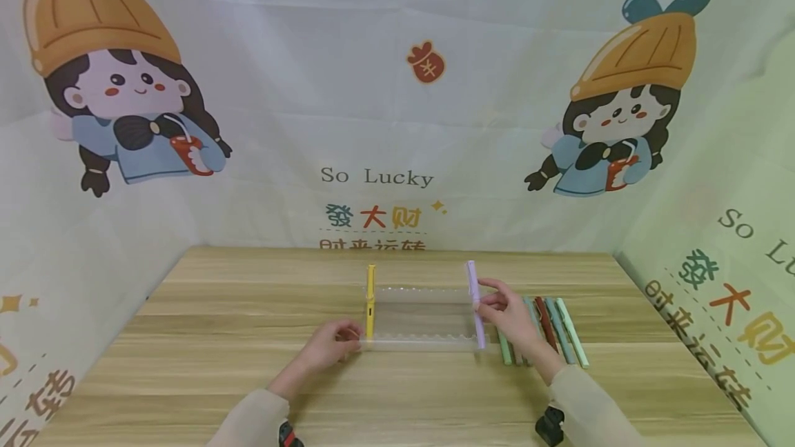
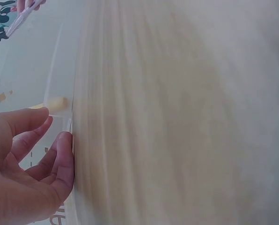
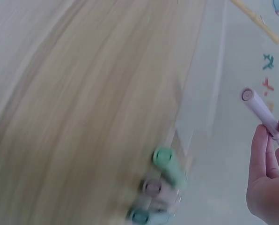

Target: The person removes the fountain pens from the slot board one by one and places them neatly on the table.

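Note:
A clear plastic pen rack (image 1: 425, 345) with notched rails stands on the table. A yellow pen (image 1: 370, 302) lies across its left end. Over the right end, my right hand (image 1: 506, 309) pinches a lilac pen (image 1: 471, 281) between thumb and fingers; the right wrist view shows the lilac pen (image 3: 261, 110) tilted, its round end free. My left hand (image 1: 332, 345) is at the rack's front left corner. In the left wrist view the left hand (image 2: 29, 164) has loosely bent fingers by the rack's end, thumb and fingertips apart; whether they press it is hard to tell.
Several pens lie side by side right of the rack, partly behind my right hand: a dark red pen (image 1: 546, 323), a teal pen (image 1: 562, 333), a mint pen (image 1: 573, 333) and a green pen (image 1: 504, 349). A printed cloth (image 1: 279, 123) hangs behind the wooden table (image 1: 248, 295).

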Demonstrator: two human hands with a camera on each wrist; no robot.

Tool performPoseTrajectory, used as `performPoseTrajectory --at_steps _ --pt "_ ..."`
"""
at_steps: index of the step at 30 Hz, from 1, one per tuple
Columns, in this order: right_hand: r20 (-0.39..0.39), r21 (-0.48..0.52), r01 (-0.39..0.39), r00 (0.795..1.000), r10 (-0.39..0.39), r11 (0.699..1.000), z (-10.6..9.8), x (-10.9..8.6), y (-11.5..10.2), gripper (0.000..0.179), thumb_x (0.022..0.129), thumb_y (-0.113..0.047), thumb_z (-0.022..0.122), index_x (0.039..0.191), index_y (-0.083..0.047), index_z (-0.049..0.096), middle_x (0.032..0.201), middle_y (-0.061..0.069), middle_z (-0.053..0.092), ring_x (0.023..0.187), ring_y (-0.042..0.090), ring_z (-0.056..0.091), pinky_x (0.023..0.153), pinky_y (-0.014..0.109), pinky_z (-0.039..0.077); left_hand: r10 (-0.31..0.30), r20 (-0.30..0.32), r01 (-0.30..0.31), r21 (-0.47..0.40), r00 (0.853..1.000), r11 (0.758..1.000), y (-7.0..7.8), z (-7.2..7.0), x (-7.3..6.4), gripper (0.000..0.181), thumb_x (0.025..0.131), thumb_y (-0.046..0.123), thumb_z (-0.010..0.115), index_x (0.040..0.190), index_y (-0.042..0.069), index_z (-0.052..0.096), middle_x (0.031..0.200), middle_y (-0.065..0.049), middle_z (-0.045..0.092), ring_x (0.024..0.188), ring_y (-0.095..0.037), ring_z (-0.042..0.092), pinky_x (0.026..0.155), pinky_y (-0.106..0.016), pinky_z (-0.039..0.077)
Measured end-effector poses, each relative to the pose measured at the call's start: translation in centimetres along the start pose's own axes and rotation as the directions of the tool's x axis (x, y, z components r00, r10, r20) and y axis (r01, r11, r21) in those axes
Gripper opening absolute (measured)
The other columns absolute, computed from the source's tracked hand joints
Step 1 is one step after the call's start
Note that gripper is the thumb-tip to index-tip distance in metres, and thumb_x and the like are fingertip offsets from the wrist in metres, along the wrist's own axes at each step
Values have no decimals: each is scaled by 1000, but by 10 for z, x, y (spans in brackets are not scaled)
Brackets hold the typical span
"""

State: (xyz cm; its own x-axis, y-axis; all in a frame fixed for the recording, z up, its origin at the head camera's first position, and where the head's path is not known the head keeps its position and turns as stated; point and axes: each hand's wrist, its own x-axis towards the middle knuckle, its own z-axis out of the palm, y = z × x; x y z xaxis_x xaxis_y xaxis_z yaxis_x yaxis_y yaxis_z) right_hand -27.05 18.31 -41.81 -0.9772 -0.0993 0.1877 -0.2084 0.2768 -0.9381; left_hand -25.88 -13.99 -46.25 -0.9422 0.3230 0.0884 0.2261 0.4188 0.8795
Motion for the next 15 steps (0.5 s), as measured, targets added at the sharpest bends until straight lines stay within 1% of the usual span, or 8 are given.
performPoseTrajectory --at_steps 6,12,15 --pt "16 -47 -4 1000 5 999 -25 -5 9 43 82 -1 57 123 2 44 88 16 58 74 23 58 65 38 50 7 0 -7 -8 1000 1000 -2 0 1 13 80 -1 58 93 -4 57 81 -8 57 66 -18 51 51 -28 47" --pt "5 -89 -20 1000 20 996 -45 -11 14 42 83 0 55 123 4 42 88 16 58 74 23 58 64 35 50 8 1 -8 -13 1000 1000 0 0 1 14 80 -1 58 93 -4 57 82 -8 57 66 -17 52 51 -29 47" --pt "-4 -87 -30 1000 30 996 -56 -13 17 42 84 0 53 124 5 41 88 17 58 76 23 57 64 33 50 2 2 -2 -10 1000 1000 1 0 1 14 80 -1 58 94 -4 57 81 -8 57 66 -18 52 52 -29 47"
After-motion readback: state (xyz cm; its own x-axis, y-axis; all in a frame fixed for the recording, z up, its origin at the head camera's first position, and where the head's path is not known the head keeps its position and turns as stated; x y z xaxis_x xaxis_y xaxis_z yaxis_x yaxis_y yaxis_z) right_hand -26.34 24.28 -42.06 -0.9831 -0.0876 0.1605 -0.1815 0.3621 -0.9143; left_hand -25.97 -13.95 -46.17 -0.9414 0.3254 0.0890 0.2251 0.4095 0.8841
